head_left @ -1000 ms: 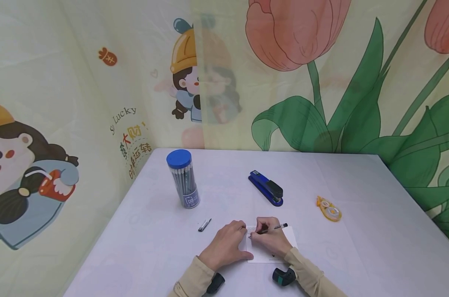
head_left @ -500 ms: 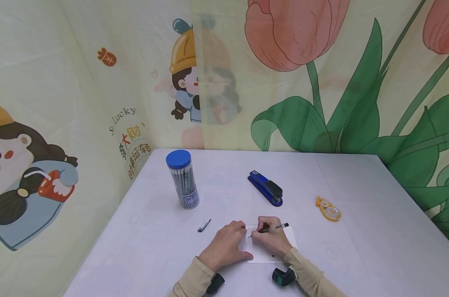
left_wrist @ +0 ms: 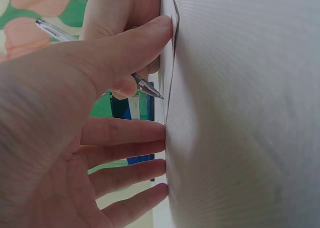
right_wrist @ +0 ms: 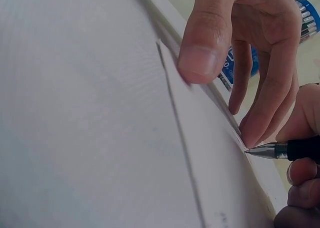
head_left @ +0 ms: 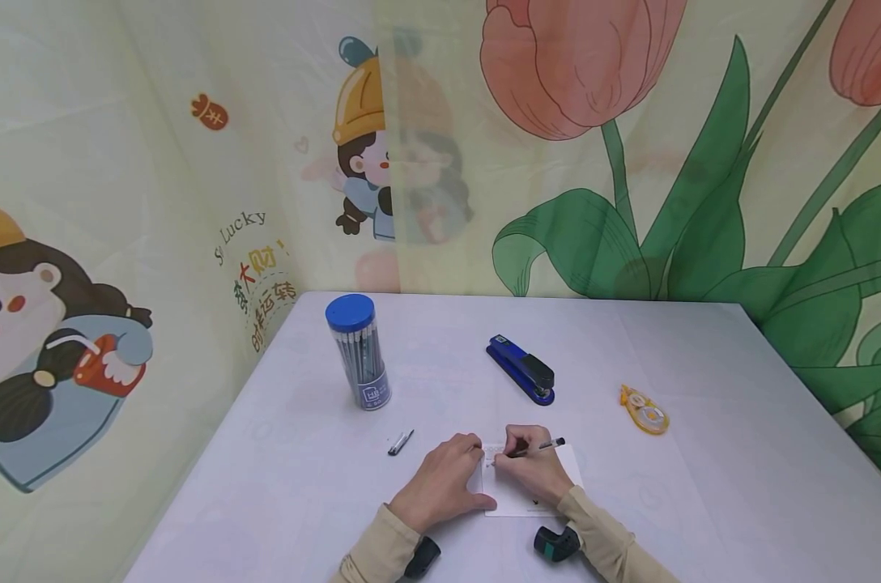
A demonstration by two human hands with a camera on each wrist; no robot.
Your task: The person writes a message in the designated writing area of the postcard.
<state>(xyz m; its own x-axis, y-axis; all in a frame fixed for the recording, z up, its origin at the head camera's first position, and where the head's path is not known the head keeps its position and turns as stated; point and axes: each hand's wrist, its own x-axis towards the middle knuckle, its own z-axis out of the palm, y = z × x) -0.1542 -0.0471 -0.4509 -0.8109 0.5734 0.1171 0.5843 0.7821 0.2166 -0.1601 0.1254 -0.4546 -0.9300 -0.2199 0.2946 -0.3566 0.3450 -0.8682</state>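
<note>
A white sheet of paper lies on the table between the hands, with small marks near its upper left and lower edge. My left hand rests on its left side, thumb pressed near the lower corner and fingers spread near the upper one. In the left wrist view those fingers look nearly straight, tips down on the surface. My right hand pinches a gel pen, clear-barrelled with a dark grip. The pen's metal tip meets the paper close to the left fingertips in the right wrist view.
A small clear-and-black pen cap lies left of the hands. Behind it stands a blue-lidded tub of pencils. A blue stapler lies farther back, and a yellow correction tape to the right. A patterned curtain hangs behind.
The pen and right fingers have shifted very slightly, with the tip staying near the paper's upper left. The left hand keeps its place.
</note>
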